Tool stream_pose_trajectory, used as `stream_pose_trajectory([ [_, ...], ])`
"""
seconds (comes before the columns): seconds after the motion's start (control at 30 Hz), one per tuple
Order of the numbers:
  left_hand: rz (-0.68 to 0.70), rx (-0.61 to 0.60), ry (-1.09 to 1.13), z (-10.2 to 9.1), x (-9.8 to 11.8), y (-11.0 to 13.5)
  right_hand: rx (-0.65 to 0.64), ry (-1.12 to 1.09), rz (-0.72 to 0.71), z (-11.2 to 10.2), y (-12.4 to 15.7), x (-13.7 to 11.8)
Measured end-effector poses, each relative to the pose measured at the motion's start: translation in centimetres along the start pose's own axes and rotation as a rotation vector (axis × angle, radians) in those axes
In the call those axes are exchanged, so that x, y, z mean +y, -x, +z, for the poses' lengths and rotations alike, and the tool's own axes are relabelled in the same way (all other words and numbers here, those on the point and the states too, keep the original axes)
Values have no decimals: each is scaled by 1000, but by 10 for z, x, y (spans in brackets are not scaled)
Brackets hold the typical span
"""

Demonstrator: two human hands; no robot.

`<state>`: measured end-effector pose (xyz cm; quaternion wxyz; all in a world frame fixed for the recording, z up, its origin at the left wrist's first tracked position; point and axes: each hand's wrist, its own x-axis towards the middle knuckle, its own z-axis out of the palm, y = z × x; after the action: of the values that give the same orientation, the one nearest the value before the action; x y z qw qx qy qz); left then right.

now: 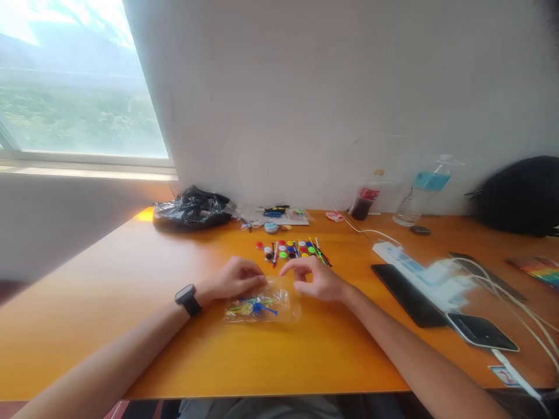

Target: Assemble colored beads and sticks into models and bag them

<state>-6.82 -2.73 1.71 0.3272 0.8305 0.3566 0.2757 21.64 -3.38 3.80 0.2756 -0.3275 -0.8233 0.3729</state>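
A clear plastic bag (283, 302) lies flat on the table in front of me, with blue, green and yellowish plastic pieces (257, 307) inside. My left hand (233, 276), below a black wristwatch (188, 299), is closed at the bag's upper left edge, thumb and fingers together on the film. To the right of the bag's opening, my right hand (318, 279) hovers with bent fingers, index and thumb apart and nothing visible between them. Just beyond both hands sit rows of small coloured round caps (283, 255) and thin coloured sticks (321, 253).
At the back are a black plastic bag (192, 209), a white sheet with tools (279, 216), a dark drink bottle (364, 203) and a clear bottle (410, 203). On the right lie a power strip (408, 267), phones (480, 330), cables and a black backpack (519, 195).
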Motion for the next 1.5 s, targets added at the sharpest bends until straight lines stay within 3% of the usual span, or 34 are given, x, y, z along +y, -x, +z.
stream_pose_trajectory([
  [0.13, 30, -41, 2, 0, 3, 1, 227, 65, -22, -1, -6, 8],
  [0.3, 65, -65, -17, -1, 8, 2, 268, 286, -2, 1, -14, 17],
  [0.43, -5, 39, 12, -3, 2, -2, 229, 512, 17, 0, -24, 10],
  [0.57, -86, 183, 89, -1, -18, -10, 151, 634, 45, -5, -42, 2],
  [0.7, -124, 245, 97, 2, -37, -19, 47, 734, 137, -10, -71, 6],
  [0.97, -109, 150, 154, 1, -46, -38, -51, 803, 239, -6, -111, 17],
  [1.33, -66, -7, 58, -8, -46, -49, -80, 819, 275, -6, -112, 24],
  [1.5, -45, -22, 19, -9, -45, -48, -59, 806, 263, -5, -111, 30],
])
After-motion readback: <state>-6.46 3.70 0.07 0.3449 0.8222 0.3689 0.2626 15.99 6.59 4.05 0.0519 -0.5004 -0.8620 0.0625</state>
